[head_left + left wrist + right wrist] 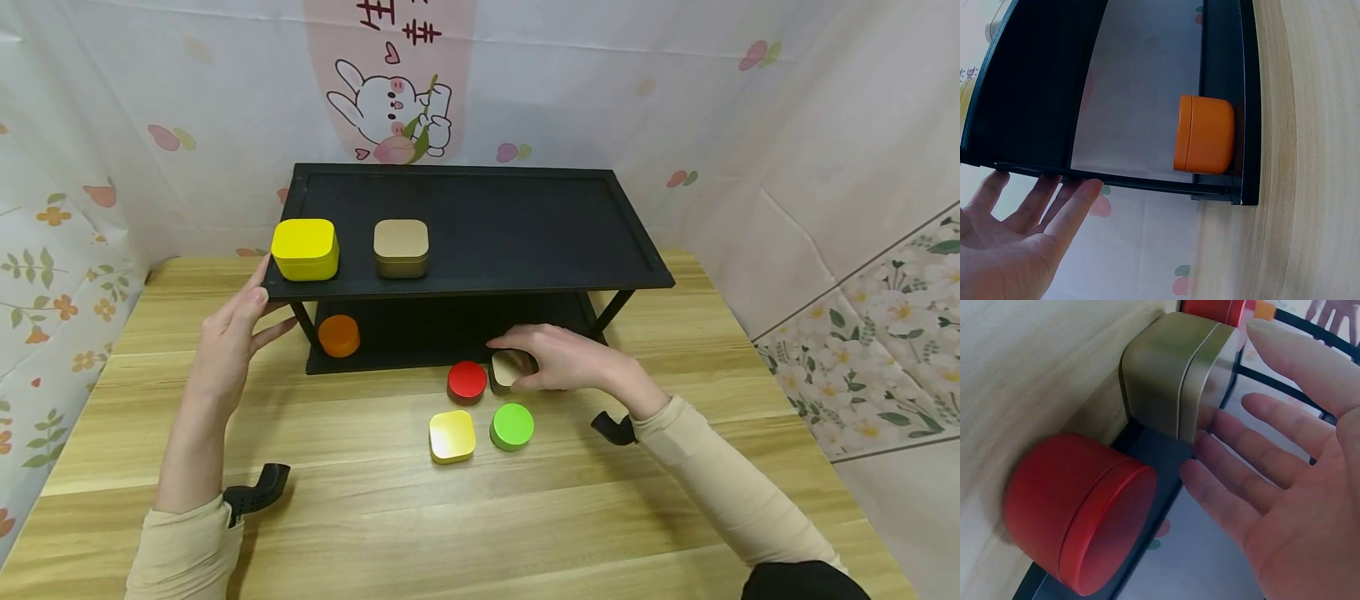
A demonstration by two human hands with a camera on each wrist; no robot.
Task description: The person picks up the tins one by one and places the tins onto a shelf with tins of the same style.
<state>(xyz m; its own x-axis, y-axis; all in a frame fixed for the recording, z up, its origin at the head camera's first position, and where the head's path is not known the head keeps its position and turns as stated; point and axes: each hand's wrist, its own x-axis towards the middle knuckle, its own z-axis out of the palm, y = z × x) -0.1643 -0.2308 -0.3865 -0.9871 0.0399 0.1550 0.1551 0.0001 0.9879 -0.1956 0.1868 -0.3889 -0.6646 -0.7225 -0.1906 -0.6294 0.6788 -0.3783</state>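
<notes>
My left hand [228, 337] touches the left end of a black two-tier shelf [495, 225]; in the left wrist view its fingers [1075, 209] lie extended along the side edge. My right hand [558, 358] is over a square gold tin [507, 371] by the shelf's front. In the right wrist view, thumb and fingers are spread beside that tin's lid, fingertips at its edge; firm contact cannot be made out. A round red tin [467, 381] stands left of the gold one. Another red tin [1079, 509], nearer the right wrist camera, is hidden in the head view.
On the top tier sit a yellow tin [305, 250] and a second gold tin [401, 248]. An orange tin [339, 336] stands on the lower tier at left. A pale yellow tin [452, 437] and a green tin [512, 427] are on the wooden table [360, 508].
</notes>
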